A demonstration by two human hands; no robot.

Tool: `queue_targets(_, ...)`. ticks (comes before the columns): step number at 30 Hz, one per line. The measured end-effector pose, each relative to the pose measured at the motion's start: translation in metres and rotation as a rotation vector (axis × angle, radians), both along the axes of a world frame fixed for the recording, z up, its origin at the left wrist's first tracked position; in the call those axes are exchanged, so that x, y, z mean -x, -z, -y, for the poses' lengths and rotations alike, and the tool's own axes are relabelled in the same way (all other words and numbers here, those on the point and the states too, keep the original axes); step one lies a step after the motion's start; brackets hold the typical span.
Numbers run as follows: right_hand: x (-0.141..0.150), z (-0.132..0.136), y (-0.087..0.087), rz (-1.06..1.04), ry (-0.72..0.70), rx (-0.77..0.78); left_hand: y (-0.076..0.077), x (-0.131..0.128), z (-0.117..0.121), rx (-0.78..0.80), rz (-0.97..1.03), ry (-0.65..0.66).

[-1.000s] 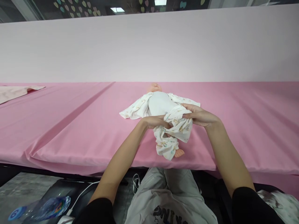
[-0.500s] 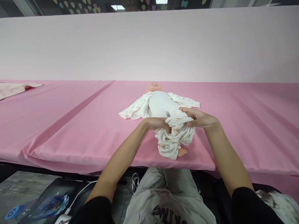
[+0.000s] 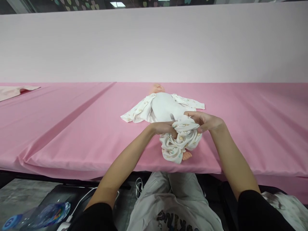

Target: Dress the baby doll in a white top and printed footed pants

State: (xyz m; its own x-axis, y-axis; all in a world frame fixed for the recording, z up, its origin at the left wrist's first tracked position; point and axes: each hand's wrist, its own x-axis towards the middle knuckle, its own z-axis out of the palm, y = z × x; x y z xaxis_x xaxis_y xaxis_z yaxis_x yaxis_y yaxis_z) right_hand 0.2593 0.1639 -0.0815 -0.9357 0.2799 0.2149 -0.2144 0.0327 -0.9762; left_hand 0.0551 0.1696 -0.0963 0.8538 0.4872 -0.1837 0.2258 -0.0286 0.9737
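Far left: cloth (image 3: pixel 16 92) on the counter (image 3: pixel 81 138), well apart from the work, little risk. Lower left: bottle (image 3: pixel 48 214) and cable (image 3: pixel 81 201) sit below counter level; left arm (image 3: pixel 125 163) swinging back could snag the cable. Top (image 3: pixel 137 110) is spread to both sides of the doll (image 3: pixel 163 106), hem near the left hand (image 3: pixel 165 129); a stray tug there could drag the torso askew. Left hand has its fingers tucked into folds of the pants (image 3: pixel 185 134); can't tell if they pinch anything. Pants are bunched at the doll's legs, near the counter's front edge. Only one foot (image 3: pixel 186 155) shows, other leg hidden: toes could catch in a fold, or the fabric could twist if both hands pull unevenly. Right hand (image 3: pixel 205 122) pinches the pants' right side between thumb and fingers; that grip could slip under load. Hard pull toward the lap could slide the doll off the edge.
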Motion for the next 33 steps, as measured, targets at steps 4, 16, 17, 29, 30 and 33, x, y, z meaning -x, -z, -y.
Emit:
queue_targets(4, -0.003, 0.003, -0.004, 0.001, 0.06, -0.008, -0.002, 0.001, -0.001, 0.03, 0.014, -0.047)
queue_targets(16, -0.016, 0.005, -0.008, 0.07, 0.111, -0.011, 0.005, 0.007, -0.006, -0.17, 0.124, 0.146)
queue_targets(17, -0.015, 0.005, -0.008, 0.064, 0.108, -0.011, 0.005, 0.005, -0.004, -0.194, 0.125, 0.128)
queue_targets(29, -0.024, 0.008, -0.012, 0.101, 0.282, -0.042, -0.009, 0.001, 0.006, -0.444, 0.294, -0.067)
queue_targets(30, -0.026, 0.008, -0.013, 0.116, 0.31, -0.047, -0.013, 0.003, 0.007, -0.46, 0.29, -0.107)
queue_targets(33, -0.029, 0.008, -0.016, 0.155, 0.369, -0.052, -0.023, 0.012, 0.01, -0.486, 0.279, -0.229)
